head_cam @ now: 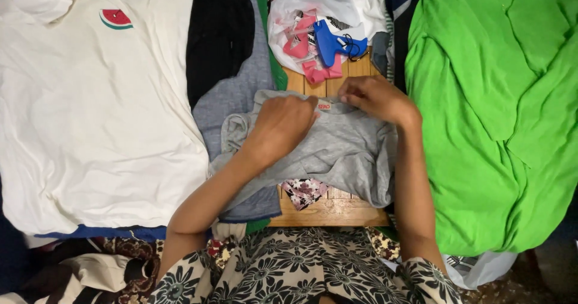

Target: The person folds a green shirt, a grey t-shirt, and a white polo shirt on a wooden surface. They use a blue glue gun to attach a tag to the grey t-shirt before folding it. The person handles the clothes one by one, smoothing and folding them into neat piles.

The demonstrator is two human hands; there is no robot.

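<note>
I see a small grey shirt (337, 150) lying crumpled in the middle of the wooden table (328, 210), its neckline with a small red label turned toward the far side. My left hand (283, 123) rests palm-down on the shirt's left shoulder area, fingers curled and pressing the cloth flat near the collar. My right hand (376, 99) is at the far right part of the collar, fingers bent and pinching the neck edge of the cloth.

A scrap of flowered cloth (304, 191) peeks out from under the shirt's near edge. Left of the shirt lies a darker grey garment (238, 93), partly under it, and beyond that a black garment (217, 30). Further left a white shirt (90, 105) with a small watermelon patch is spread flat. On the right a bright green garment (494, 111) covers that side. At the far side, just beyond my hands, a white plastic bag (328, 6) lies open, holding pink and blue plastic hangers (328, 42).
</note>
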